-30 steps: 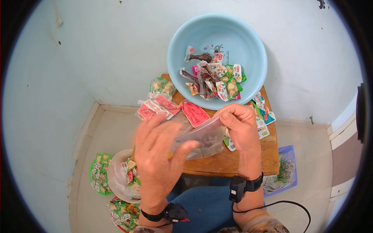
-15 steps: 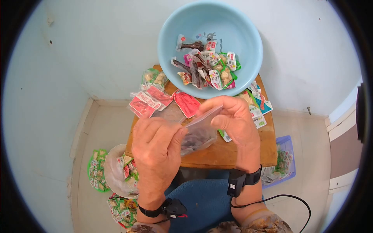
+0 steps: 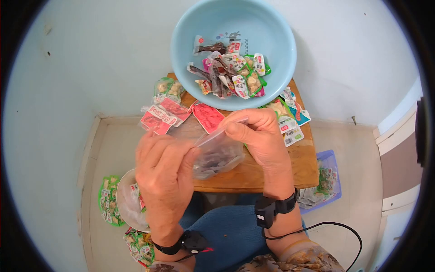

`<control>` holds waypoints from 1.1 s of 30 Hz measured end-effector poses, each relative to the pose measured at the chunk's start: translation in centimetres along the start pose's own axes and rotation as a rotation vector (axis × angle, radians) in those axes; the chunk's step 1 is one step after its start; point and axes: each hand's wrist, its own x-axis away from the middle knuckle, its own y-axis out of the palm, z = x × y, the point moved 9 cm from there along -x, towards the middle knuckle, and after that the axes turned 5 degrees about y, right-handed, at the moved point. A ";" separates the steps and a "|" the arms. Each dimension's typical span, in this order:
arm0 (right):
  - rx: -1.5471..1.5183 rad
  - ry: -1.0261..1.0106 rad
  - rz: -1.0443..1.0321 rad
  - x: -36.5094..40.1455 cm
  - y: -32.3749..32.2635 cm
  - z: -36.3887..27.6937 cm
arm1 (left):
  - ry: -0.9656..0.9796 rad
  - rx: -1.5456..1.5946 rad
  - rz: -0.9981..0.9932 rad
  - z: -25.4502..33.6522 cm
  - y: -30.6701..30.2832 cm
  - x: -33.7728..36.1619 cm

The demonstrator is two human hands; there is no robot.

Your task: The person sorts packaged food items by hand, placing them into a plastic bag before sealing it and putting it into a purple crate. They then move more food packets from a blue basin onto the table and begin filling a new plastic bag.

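A clear plastic bag (image 3: 218, 156) with dark contents hangs between my hands, above the front of the wooden table (image 3: 253, 179). My left hand (image 3: 165, 167) is closed on the left end of its top edge, its fingers slightly blurred. My right hand (image 3: 258, 136) pinches the right end of that edge between thumb and fingers. Just behind the bag lie a red packet (image 3: 208, 117) and, further left, red-and-white packets (image 3: 164, 115). The large blue basin (image 3: 276, 45) behind them holds several snack packets, some dark, some green and white.
Green-and-white packets (image 3: 290, 129) lie at the table's right side, a bag of pale pieces (image 3: 167, 88) at its back left. On the floor are a purple basket (image 3: 335, 192), a white bowl (image 3: 124, 199), a green container (image 3: 109, 200) and more packets (image 3: 138, 247).
The whole view has shifted, so the basin and table appear slightly further left. My left hand is a little further from my right, both still on the bag's top edge.
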 end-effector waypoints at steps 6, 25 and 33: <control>-0.076 -0.019 0.084 -0.3 -1.3 0.5 | -0.156 0.003 -0.122 -3.6 -1.0 1.1; 0.118 0.130 -0.071 -0.9 -2.2 5.3 | -0.304 0.196 -0.030 -6.9 -2.5 1.9; -0.141 0.101 0.058 -1.4 -2.1 6.3 | -0.691 0.617 0.054 -11.8 0.7 5.5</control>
